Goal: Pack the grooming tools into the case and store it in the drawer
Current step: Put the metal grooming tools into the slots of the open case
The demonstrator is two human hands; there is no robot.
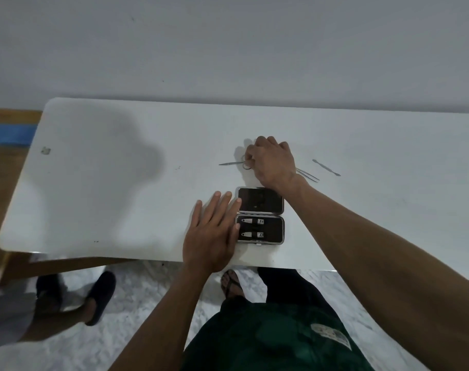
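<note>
On the smooth white table (pixel 99 183), with its rounded corner, my grooming case (pixel 260 216) lies open near the front edge: a small rectangular clamshell with rounded corners, a grey rim and a dark lining. Its far half is bare; its near half holds two shiny metal nail clippers (pixel 252 227), side by side.

My left hand (pixel 212 234) lies flat, fingers spread and straight, gripping nothing, the fingertips touching the case's left edge.

My right hand (pixel 272 163) is curled over small metal scissors (pixel 240 164) just beyond the case, fingers at the ring handles, the thin pointed blades sticking out to the left. Whether I have truly closed on them I cannot tell.

Two more slim steel tools lie to the right: pointed tweezers (pixel 309 175), partly under my wrist, and one flat-ended cuticle pusher (pixel 326 167), apart from them.
</note>
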